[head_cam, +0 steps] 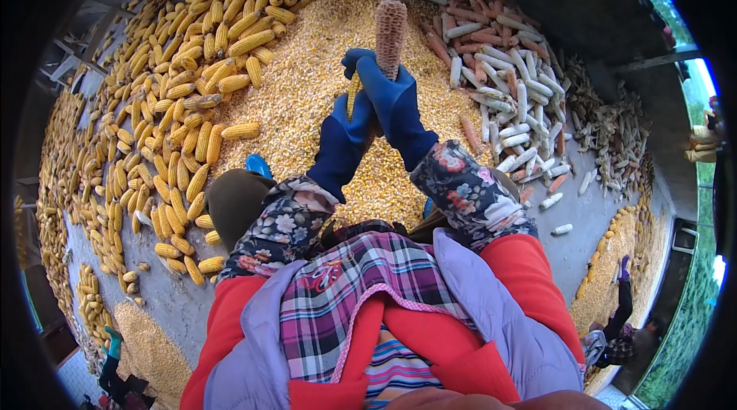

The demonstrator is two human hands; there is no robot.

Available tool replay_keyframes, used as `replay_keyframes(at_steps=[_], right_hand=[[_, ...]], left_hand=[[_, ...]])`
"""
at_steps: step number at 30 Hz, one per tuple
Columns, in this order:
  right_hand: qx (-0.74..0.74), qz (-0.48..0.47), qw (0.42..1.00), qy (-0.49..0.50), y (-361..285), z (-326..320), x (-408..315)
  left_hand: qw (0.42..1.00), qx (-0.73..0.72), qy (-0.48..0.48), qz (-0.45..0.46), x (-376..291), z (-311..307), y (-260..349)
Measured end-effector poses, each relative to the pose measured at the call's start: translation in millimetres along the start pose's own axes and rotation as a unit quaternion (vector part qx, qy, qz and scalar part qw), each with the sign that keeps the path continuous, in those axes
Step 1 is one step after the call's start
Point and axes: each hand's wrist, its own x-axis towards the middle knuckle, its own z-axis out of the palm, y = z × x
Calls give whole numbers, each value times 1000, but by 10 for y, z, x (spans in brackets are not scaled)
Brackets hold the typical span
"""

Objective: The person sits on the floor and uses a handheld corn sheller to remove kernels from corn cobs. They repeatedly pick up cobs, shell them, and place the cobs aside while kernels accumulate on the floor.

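Observation:
My left hand (349, 120), in a blue work glove, grips a yellow ear of corn (353, 90). Most of that ear is hidden by the gloves. Against it, my right hand (396, 94), gloved the same way, is closed around a bare reddish corn cob (391, 33) that points away from me. The two hands touch in front of my body. Beneath them spreads a large heap of loose yellow corn kernels (311, 59).
Many unshelled ears of corn (178, 90) lie to the left. Stripped cobs (506, 59), white and reddish, are piled at the right, with dry husks (604, 116) beyond. Other people work beside kernel heaps at the lower left (152, 346) and lower right (613, 249).

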Motion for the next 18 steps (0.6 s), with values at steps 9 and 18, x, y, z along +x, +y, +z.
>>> replay_keyframes(at_steps=[9,18], right_hand=[[-88,-121,989,11,-128,-58,89],[-57,64,994,-71,-352,-125,32]], left_hand=[[951,-168,-208,-158,-45,-192,511],[942,294,-28,158,-18,-119,319]])
